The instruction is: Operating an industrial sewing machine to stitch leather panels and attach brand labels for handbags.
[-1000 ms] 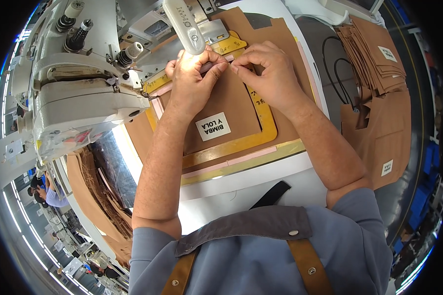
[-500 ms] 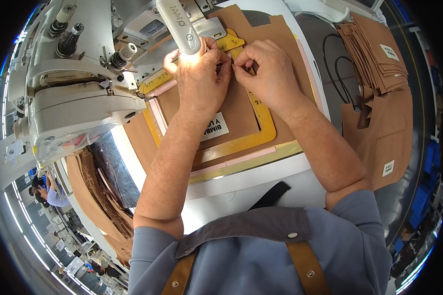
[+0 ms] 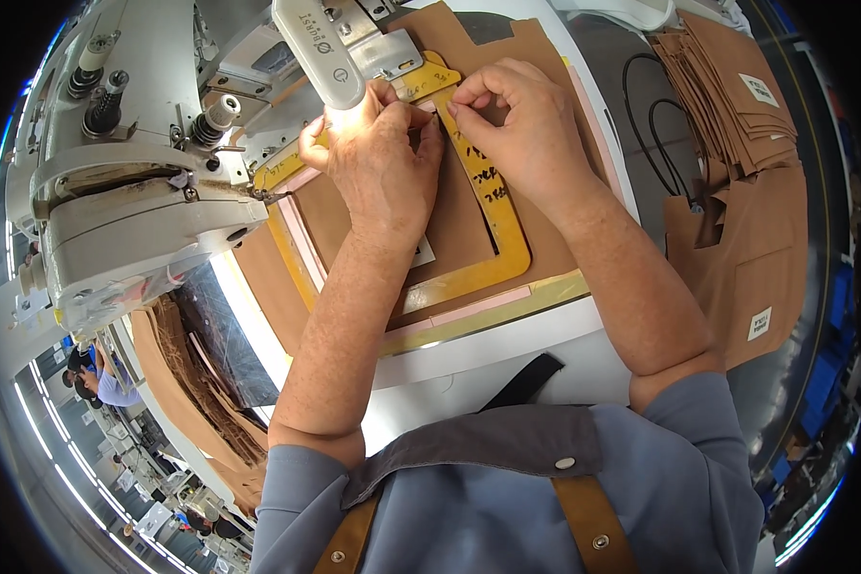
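A yellow template frame (image 3: 515, 247) with handwritten marks lies over a brown panel (image 3: 461, 218), with pale pink strips (image 3: 480, 306) along its edges. Over the frame's upper part, beneath a white lamp, my left hand (image 3: 383, 163) has thumb and fingers closed together near the frame's inner corner. Just right of it, my right hand (image 3: 531, 124) is pinched above the frame's right bar, its fingertips a small gap from the left hand's. Whatever either pinch holds is too small or hidden to make out. My left forearm covers most of a white label on the panel.
A white sewing machine (image 3: 153, 215) with thread posts stands close on the left. The lit lamp (image 3: 318, 57) hangs above my left hand. Stacked brown pieces (image 3: 713, 96) lie at right beside a black cable (image 3: 662, 158); more brown pieces (image 3: 187, 383) lie lower left.
My hands have drawn slightly apart; their fingertips were almost touching before. More of the frame's right bar shows now, and the left forearm covers more of the label. The view has shifted a little.
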Demonstrator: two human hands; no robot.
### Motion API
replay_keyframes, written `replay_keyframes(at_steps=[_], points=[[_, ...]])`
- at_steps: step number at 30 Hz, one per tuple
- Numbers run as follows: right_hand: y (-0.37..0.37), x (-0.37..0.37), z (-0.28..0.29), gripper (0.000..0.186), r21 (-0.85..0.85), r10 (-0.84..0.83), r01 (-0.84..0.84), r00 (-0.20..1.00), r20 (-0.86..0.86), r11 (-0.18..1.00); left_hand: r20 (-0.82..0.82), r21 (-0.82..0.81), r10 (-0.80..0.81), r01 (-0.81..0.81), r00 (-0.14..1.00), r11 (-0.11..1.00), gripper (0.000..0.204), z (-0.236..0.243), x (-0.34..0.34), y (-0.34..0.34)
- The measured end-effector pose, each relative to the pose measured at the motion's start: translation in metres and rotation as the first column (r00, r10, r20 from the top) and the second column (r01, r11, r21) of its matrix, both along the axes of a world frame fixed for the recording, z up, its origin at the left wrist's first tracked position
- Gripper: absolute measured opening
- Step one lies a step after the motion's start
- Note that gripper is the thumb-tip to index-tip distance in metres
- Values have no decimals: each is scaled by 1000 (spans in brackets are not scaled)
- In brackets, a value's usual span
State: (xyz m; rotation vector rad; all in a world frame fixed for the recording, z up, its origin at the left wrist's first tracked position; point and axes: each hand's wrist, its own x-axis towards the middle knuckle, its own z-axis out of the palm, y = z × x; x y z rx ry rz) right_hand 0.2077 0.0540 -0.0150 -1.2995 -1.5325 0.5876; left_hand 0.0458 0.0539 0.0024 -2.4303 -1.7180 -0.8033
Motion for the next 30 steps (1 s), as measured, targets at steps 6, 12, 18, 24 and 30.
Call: replay_keyframes(at_steps=[6, 12, 18, 24, 30], points=[[0, 1, -1, 10, 15, 2, -2, 999, 32, 1000, 35, 67, 32, -34, 999, 997, 34, -9, -5, 7], [-5, 0, 2, 8, 168, 49, -77, 986, 162, 983, 16, 81, 15, -16, 1000, 997, 33, -13, -7, 8], [-22, -6, 14, 14, 298, -10, -243, 759, 651, 923, 65, 88, 8, -13, 998, 996, 34, -18, -9, 8], [-36, -17, 14, 22, 218, -44, -239, 574, 818, 946, 195, 17, 33, -37, 980, 999, 27, -21, -12, 13], [-36, -18, 22, 22, 119, 22, -275, 461, 887, 954, 269, -27, 56, -51, 962, 998, 19, -19, -16, 11]])
